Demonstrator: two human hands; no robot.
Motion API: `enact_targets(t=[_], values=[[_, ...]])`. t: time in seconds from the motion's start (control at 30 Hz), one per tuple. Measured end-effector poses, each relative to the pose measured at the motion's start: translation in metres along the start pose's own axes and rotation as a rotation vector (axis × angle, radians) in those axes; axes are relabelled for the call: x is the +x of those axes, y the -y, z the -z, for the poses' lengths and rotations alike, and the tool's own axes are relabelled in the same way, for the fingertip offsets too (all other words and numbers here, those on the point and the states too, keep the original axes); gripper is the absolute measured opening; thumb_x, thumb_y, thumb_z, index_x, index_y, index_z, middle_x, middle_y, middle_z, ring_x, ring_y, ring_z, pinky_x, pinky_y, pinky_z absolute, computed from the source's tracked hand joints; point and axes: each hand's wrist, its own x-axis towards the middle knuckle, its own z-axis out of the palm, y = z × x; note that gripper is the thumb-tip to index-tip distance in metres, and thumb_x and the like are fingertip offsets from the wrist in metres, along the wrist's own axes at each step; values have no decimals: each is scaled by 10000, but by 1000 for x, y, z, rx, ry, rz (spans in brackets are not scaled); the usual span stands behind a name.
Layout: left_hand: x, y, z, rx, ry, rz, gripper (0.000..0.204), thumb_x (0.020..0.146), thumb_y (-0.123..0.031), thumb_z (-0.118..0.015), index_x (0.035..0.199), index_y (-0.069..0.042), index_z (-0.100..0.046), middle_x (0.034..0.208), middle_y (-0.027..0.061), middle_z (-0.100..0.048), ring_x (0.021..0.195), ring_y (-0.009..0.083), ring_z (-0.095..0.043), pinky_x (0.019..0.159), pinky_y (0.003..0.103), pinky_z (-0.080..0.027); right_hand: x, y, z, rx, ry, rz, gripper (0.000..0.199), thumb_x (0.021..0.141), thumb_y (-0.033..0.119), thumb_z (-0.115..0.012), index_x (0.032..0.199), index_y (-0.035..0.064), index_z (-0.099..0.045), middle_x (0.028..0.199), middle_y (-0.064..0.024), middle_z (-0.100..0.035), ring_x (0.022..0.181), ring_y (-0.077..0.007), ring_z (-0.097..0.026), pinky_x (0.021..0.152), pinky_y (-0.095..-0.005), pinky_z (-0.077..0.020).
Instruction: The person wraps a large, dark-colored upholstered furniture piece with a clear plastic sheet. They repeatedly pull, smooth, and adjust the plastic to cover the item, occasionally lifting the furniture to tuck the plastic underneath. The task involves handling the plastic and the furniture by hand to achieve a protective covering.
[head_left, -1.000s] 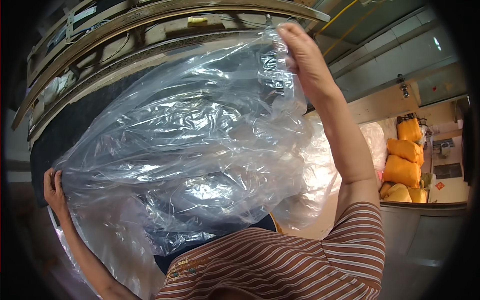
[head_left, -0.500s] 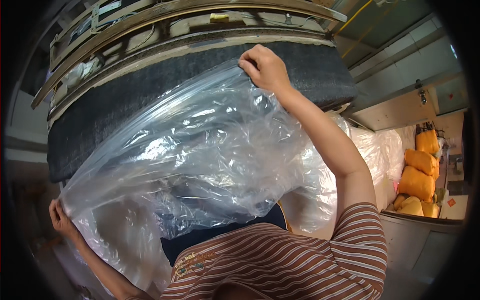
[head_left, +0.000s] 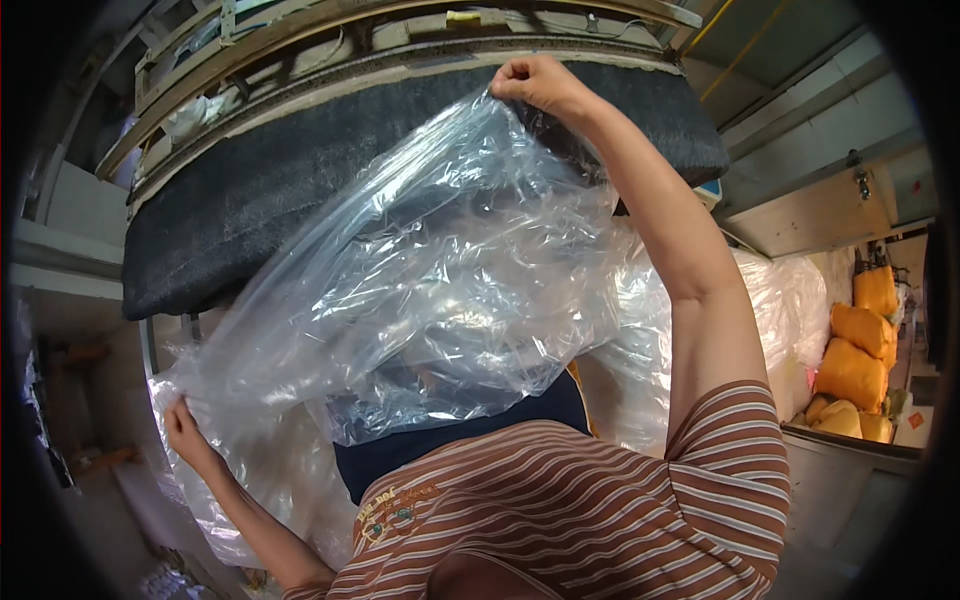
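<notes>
A large sheet of clear plastic film (head_left: 430, 270) stretches between my two hands, crinkled and shiny, hanging over my lap. My right hand (head_left: 535, 82), raised at the far side, pinches a corner of it above the dark padded work surface (head_left: 230, 220). Low on the left, my left hand (head_left: 190, 432) is closed on the other end of the film. The film's far edge runs slantwise from one hand to the other. Whether it is one layer or a bag cannot be made out.
A wooden rail (head_left: 290, 45) runs along the back behind the dark surface. More clear plastic (head_left: 780, 300) is heaped at the right, and some hangs at the lower left. Orange bundles (head_left: 850, 375) are piled at the far right, below a pale panel (head_left: 815, 210).
My left hand has moved inward to the right and slightly down. My right hand has risen a little, lifting the film's corner into a peak. The film hangs looser.
</notes>
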Motion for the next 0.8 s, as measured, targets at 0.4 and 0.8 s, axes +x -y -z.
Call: enact_targets(t=[0.4,0.8], values=[[203,-61,-128,-390,-144,-454,206,967,-206,-499,1086,-59,-581,951,14,-591,800,100,-531,727,233,-443,20,35,9,-404,-1034,296,136,908,146,-550,908,23,-491,755,-75,-616,723,-172,-602,654,-340,-460],[281,-87,-241,-336,59,-256,257,909,-270,-615,1013,-48,-691,955,26,-670,866,88,-566,782,221,-416,56,-55,16,-197,-977,56,160,794,171,-661,842,24,-617,896,-120,-559,869,-245,-551,796,-344,-443]])
